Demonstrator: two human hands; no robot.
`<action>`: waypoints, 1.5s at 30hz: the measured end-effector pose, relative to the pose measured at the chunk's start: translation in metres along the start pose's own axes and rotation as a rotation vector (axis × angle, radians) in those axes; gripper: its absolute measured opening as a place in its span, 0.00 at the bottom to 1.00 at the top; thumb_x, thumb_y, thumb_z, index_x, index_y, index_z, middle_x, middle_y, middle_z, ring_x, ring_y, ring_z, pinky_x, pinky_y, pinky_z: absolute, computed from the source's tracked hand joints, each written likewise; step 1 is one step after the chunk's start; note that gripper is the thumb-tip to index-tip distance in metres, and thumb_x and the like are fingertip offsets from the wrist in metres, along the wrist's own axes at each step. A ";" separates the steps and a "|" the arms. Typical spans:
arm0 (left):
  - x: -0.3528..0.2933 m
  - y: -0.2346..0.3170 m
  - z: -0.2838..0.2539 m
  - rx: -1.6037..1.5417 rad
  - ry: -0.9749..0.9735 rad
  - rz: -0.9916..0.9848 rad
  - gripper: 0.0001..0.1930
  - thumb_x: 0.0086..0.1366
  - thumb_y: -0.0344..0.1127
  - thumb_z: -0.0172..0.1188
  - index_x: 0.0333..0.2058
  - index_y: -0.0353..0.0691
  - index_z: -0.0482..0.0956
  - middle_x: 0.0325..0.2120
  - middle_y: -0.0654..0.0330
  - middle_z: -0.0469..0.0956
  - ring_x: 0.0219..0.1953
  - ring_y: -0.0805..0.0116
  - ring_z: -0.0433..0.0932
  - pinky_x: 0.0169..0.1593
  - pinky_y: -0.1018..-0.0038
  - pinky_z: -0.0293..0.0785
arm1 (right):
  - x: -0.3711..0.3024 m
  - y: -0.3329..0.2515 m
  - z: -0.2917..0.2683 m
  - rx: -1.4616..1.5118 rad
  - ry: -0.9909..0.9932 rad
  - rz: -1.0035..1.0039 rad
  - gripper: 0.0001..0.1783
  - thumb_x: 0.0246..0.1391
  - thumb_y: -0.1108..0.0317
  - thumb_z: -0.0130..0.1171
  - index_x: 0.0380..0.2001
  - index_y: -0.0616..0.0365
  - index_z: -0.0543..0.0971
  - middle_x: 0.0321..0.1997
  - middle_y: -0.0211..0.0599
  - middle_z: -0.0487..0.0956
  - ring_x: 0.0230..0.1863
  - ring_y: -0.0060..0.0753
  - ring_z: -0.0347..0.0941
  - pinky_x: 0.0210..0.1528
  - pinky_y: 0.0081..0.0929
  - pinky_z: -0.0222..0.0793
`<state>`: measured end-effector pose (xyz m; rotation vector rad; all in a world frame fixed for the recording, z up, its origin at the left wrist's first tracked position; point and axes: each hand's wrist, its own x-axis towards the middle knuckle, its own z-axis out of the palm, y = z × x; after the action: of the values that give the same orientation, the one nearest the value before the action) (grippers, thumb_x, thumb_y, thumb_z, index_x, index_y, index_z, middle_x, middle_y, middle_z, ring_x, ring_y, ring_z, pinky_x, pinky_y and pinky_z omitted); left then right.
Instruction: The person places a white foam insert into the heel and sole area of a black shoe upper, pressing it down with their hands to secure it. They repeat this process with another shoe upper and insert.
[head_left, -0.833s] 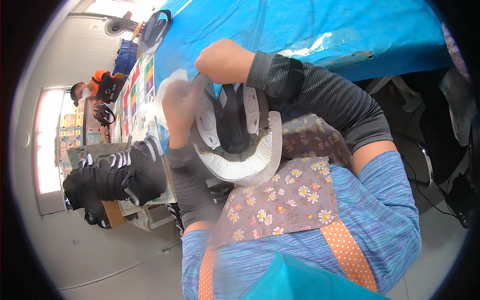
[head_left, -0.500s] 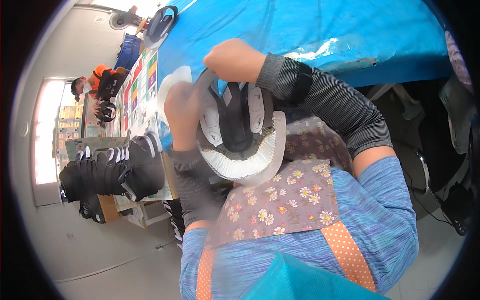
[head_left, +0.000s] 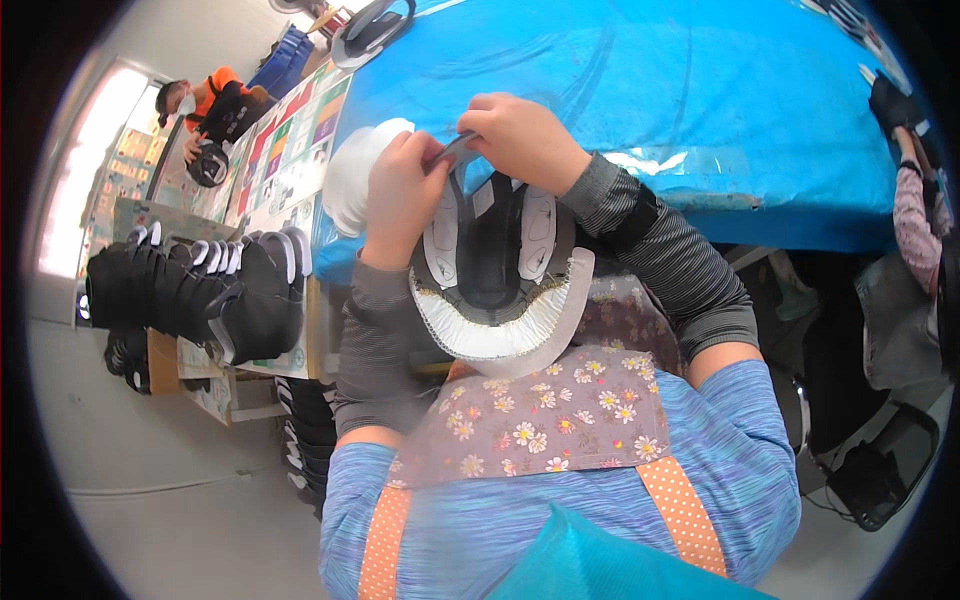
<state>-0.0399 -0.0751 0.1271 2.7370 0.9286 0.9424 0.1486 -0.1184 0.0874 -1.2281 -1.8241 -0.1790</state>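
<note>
A U-shaped piece that looks like a helmet liner point(head_left: 489, 270) stands upright before my flowered apron. Its middle is black, with two white side pads point(head_left: 538, 230) and a pleated white lower rim bordered in pale grey. At its top, a curved grey strip point(head_left: 460, 150) spans between my hands. My left hand point(head_left: 405, 190) pinches the strip's left end, and my right hand point(head_left: 522, 142) grips it from the right, thumb and fingers closed. The fingers hide part of the strip. Beside my left hand lies a stack of white curved pieces point(head_left: 352, 180).
A blue-covered table point(head_left: 620, 90) reaches away in front. At the left, several black liners point(head_left: 200, 300) with pale edges are bunched together. One grey-and-black curved piece point(head_left: 372, 32) lies at the far left. A co-worker in orange point(head_left: 215, 90) handles a black piece; another person's arm point(head_left: 915, 205) shows at right.
My left hand has moved up and right along the grey strip, nearer its top. My right hand has shifted right while still gripping it. The view has turned a little.
</note>
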 end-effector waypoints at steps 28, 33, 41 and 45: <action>0.005 0.003 0.009 -0.035 0.038 0.099 0.05 0.56 0.27 0.66 0.31 0.33 0.81 0.27 0.52 0.78 0.30 0.55 0.79 0.35 0.65 0.74 | -0.014 -0.009 -0.018 -0.068 0.015 0.256 0.08 0.51 0.64 0.65 0.28 0.56 0.81 0.31 0.38 0.78 0.33 0.46 0.76 0.34 0.38 0.72; 0.000 0.002 0.008 -0.089 0.079 0.072 0.05 0.56 0.27 0.66 0.31 0.33 0.80 0.26 0.53 0.78 0.30 0.56 0.78 0.35 0.66 0.73 | -0.030 -0.008 -0.024 -0.003 0.083 0.318 0.07 0.50 0.65 0.64 0.25 0.56 0.79 0.30 0.39 0.78 0.36 0.48 0.76 0.36 0.41 0.72; -0.011 0.008 0.005 -0.009 0.122 0.025 0.03 0.57 0.25 0.64 0.31 0.34 0.80 0.28 0.52 0.77 0.31 0.54 0.78 0.34 0.64 0.71 | -0.047 -0.005 -0.021 -0.077 0.156 0.261 0.05 0.50 0.68 0.59 0.25 0.57 0.77 0.29 0.42 0.76 0.36 0.50 0.75 0.36 0.45 0.72; -0.022 0.017 -0.005 -0.036 0.098 -0.039 0.04 0.58 0.26 0.63 0.32 0.32 0.80 0.29 0.50 0.77 0.34 0.50 0.77 0.40 0.62 0.71 | -0.057 -0.015 -0.024 -0.089 0.164 0.302 0.07 0.50 0.68 0.62 0.30 0.56 0.75 0.30 0.40 0.74 0.37 0.49 0.75 0.36 0.43 0.72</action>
<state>-0.0481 -0.1020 0.1239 2.6545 0.9666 1.0847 0.1571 -0.1776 0.0643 -1.4895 -1.4848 -0.1862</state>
